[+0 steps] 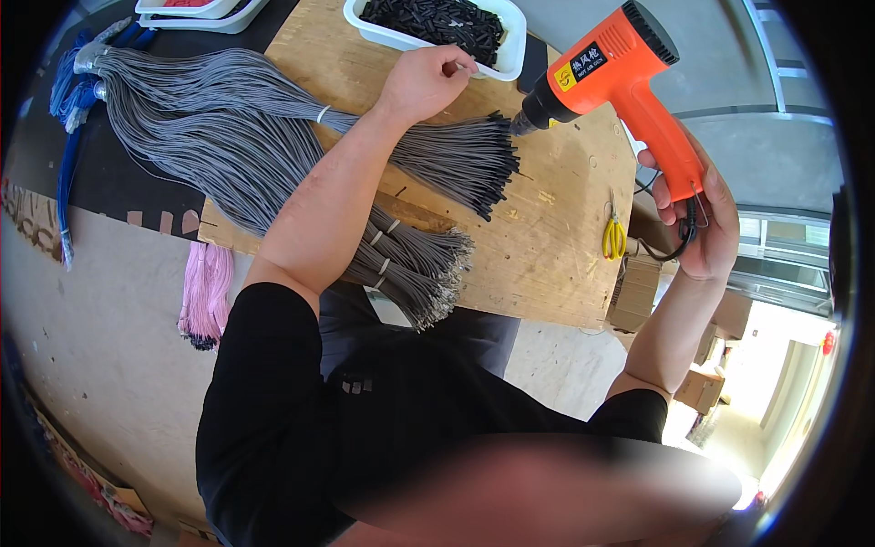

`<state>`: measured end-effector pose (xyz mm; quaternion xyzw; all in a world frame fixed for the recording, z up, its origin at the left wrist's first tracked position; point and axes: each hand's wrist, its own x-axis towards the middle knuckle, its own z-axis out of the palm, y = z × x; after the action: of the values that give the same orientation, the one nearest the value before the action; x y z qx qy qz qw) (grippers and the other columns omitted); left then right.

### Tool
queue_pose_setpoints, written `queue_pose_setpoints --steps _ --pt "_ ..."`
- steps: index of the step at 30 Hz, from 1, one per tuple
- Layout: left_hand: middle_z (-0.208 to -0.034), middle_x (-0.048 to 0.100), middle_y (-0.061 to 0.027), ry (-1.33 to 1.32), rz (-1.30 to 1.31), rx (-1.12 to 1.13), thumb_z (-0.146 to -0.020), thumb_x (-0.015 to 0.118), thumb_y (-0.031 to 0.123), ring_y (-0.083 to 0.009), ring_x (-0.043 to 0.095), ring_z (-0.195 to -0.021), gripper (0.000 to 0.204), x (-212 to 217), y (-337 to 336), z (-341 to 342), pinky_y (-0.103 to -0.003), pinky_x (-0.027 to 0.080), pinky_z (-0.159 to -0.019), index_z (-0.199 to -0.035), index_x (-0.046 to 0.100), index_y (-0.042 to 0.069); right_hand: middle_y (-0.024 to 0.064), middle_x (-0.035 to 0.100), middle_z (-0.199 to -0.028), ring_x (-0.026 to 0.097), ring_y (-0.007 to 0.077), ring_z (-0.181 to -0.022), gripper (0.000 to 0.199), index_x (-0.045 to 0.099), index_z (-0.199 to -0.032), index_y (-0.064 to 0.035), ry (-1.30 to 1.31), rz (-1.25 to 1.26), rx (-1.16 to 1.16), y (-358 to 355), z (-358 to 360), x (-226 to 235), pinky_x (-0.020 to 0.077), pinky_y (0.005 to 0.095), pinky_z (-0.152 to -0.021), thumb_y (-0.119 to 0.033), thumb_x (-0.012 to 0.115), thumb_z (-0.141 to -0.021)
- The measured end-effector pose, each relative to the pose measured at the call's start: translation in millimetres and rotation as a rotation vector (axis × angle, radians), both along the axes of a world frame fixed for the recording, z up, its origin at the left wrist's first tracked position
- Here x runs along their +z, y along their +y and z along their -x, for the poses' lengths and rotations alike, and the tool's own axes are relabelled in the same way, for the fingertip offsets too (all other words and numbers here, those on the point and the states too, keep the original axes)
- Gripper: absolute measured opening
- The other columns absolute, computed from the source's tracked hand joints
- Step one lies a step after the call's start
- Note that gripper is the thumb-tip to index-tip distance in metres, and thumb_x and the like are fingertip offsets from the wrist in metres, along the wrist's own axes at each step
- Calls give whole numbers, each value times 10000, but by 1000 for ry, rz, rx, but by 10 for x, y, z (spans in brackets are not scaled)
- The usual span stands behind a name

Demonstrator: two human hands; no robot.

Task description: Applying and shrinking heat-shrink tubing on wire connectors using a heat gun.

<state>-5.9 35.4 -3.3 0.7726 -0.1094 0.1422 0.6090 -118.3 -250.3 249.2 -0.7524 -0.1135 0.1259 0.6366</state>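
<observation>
In my right hand (711, 214) is the handle of an orange hot air gun (592, 68). Its metal nozzle points left, close to the tips of a bundle of grey wires (447, 150) that end in black sleeves (497, 173). My left hand (427, 84) is curled closed above that bundle, at the near rim of a white tub (518, 41) of short black tubes (447, 27). Whether anything is inside its fingers is hidden. A second grey bundle (410, 269), tied with white bands, lies nearer to me with bare, pale ends.
Yellow-handled scissors (615, 235) lie at the right edge of the wooden board (538, 273). Blue wires (68, 91) and white trays (205, 16) are at the far left. Pink wires (206, 292) hang below the table edge. Cardboard boxes (638, 292) stand at the right.
</observation>
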Motion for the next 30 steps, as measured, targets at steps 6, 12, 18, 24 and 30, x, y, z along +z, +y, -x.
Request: queue_pose_setpoints --steps 6,12,18,24,30 --pt "-636 573 -52 50 -86 12 -925 731 272 -142 504 -599 267 23 53 14 -326 433 -590 -892 698 9 299 637 -1220 636 123 -769 742 321 -1514 124 13 -24 14 -15 55 -10 508 197 -578 -404 519 -1032" --pt "-659 619 -125 29 -148 59 -865 740 319 -286 587 -605 381 -30 92 -34 -394 468 -589 -710 558 22 297 639 -1225 633 119 -777 755 314 -1517 123 13 -16 -5 -21 131 13 507 196 -574 -412 523 -1027" --pt "-586 544 -122 7 -92 124 -848 729 269 -302 533 -544 368 -61 55 -52 -407 444 -550 -677 503 34 279 640 -1224 623 97 -762 770 298 -1530 111 6 -15 -23 -45 232 -8 498 176 -555 -431 515 -1027" --pt "-629 515 -30 -36 -38 -44 -893 749 199 -128 456 -605 325 -42 22 -35 -321 423 -575 -729 525 29 229 655 -1214 608 67 -743 782 309 -1532 98 -19 27 -29 -14 256 2 488 161 -548 -455 507 -1017" --pt "-1189 716 -116 170 76 -540 -952 555 -7 -206 728 -975 411 -76 37 30 -340 596 -840 -1354 595 67 207 662 -1200 537 53 -670 804 328 -1539 71 -83 50 -96 50 229 -105 407 151 -513 -509 480 -1004"
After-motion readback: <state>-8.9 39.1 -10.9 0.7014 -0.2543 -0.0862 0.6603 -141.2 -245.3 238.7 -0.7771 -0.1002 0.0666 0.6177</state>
